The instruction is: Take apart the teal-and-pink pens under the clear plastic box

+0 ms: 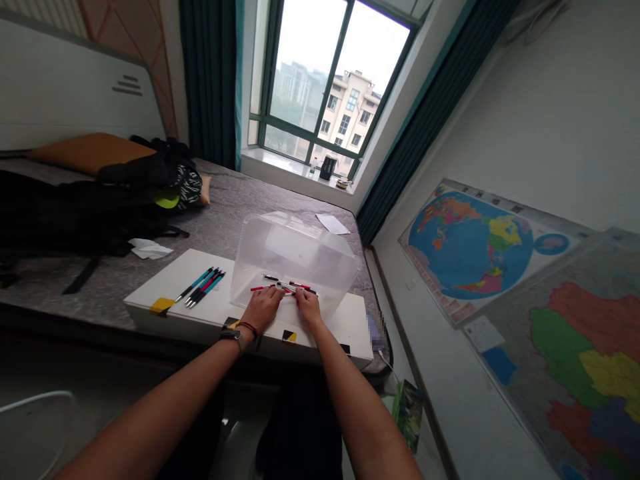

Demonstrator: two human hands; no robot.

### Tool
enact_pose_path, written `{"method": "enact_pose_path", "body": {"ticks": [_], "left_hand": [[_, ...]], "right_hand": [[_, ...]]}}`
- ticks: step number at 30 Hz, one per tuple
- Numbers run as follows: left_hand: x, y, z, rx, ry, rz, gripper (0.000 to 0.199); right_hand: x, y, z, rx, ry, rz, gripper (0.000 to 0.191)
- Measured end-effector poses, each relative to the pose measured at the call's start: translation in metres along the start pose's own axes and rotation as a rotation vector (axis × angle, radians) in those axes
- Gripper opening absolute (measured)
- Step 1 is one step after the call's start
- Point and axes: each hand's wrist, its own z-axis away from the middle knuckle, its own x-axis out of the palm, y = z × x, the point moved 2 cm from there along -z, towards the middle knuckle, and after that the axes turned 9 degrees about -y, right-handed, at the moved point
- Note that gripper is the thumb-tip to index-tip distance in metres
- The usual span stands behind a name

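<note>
A clear plastic storage box (300,248) lies on its side on the white board, its opening toward me. Several loose pens, black, red and white, lie at its mouth, among them a black pen (271,277) and a red pen (257,289). My left hand (264,308) reaches in with fingers curled round a pen (289,291). From the other side my right hand (307,308) pinches at the same spot, thumb and fingers closed. The fingers partly cover what they hold. Left of the box, several blue, black and red pens (204,288) lie side by side.
The white board (165,280), with yellow and black tape (163,306) along its front edge, rests on a grey bed (225,193). Black bags (100,207) and a crumpled tissue (149,249) lie left. A white paper (333,223) lies behind the box.
</note>
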Motion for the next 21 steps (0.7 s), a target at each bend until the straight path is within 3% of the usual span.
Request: {"method": "enact_pose_path", "body": {"ticks": [12, 17, 21], "left_hand": [[0.0003, -0.0011, 0.0025, 0.02, 0.122, -0.01, 0.025], [0.0031, -0.003, 0.0024, 0.014, 0.02, -0.064, 0.019], [-0.001, -0.0018, 0.002, -0.009, 0.014, -0.099, 0.017]], "right_hand": [[0.0012, -0.003, 0.0037, -0.038, -0.004, -0.001, 0.05], [0.0008, -0.0055, 0.0041, -0.05, -0.005, 0.001, 0.051], [0.0006, -0.0056, 0.0054, -0.063, -0.011, -0.011, 0.05]]}}
